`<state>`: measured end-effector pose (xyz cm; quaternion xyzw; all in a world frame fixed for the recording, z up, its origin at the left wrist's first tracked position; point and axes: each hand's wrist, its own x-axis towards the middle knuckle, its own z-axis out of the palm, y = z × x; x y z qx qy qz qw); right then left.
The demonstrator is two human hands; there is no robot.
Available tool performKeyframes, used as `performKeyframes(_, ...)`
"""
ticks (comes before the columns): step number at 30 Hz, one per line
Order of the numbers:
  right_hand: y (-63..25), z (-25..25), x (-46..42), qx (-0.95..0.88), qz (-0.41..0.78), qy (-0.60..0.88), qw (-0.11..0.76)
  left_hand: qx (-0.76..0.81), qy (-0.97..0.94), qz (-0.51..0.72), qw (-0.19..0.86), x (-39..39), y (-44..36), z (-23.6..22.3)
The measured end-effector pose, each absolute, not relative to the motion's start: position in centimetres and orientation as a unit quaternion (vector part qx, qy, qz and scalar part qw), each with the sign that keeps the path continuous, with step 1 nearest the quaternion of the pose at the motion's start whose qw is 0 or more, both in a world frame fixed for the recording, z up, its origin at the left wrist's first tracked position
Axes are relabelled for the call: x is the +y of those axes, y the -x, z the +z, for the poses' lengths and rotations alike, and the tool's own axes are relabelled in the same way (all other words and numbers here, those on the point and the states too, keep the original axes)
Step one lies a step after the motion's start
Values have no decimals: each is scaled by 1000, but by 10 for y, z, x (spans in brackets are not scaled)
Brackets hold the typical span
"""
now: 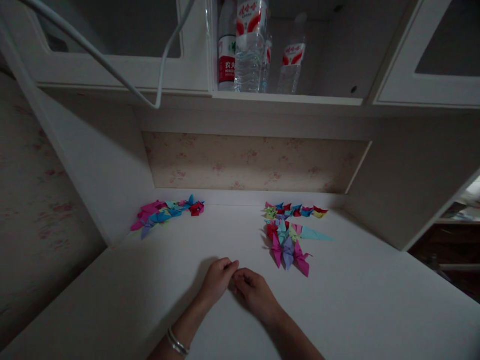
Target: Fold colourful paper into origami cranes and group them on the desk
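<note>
My left hand (218, 280) rests on the white desk (180, 280), its fingers curled closed. Touching it near the fingertips is my right hand (257, 292), also closed with bent fingers. No object shows in either hand. To the right of my hands, folded paper cranes (288, 251) in pink and purple stand in a row. Behind them are more small paper cranes (283, 231) in red, teal and green, beside a long light-blue paper point (317, 235). A colourful row of paper cranes (296, 211) lines the back. Another cluster of folded paper (161, 215) lies at the back left.
An open shelf (288, 99) overhangs the desk, holding several plastic bottles (248, 60). A white cable (112, 72) hangs at the upper left. Side panels (90, 165) bound the desk, with a floral-patterned back wall (240, 162).
</note>
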<state>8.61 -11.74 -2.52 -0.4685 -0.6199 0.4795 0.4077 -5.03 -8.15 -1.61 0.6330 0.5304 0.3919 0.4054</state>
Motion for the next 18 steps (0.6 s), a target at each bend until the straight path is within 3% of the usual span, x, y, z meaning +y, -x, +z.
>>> performKeyframes(18, -86, -24, -118, -632, 462, 477, 399, 529, -627, 400, 409, -83, 49, -12)
